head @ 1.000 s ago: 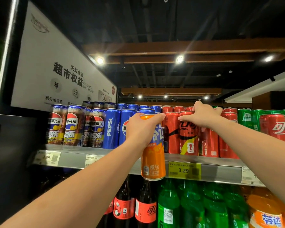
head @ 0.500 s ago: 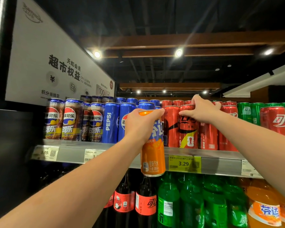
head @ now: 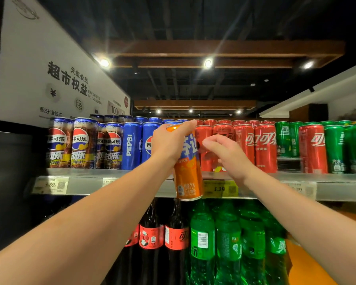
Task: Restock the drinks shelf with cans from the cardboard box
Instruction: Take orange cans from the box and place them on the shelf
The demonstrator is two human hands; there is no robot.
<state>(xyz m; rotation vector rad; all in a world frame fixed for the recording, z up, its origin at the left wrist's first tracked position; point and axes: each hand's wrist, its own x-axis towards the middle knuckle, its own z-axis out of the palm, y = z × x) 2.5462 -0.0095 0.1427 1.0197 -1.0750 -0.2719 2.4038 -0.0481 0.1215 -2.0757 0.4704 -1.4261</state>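
Head view: left hand (head: 169,142) grips the upper half of 1 orange can (head: 188,177), slightly tilted, in front of the shelf (head: 132,186) front edge, where blue cans (head: 132,145) meet red cans (head: 264,147). Right hand (head: 226,153) hovers just beside it, fingers loosely bent, holding nothing.

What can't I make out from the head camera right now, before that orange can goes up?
- Cardboard box: outside the head view.
- Spot on the shelf behind the orange can: covered by the can and by the left hand gripping it.
- Right hand: motion-blurred, so it is unclear whether it touches the red cans behind it.
- Yellow price tag: its left end is hidden by the can.
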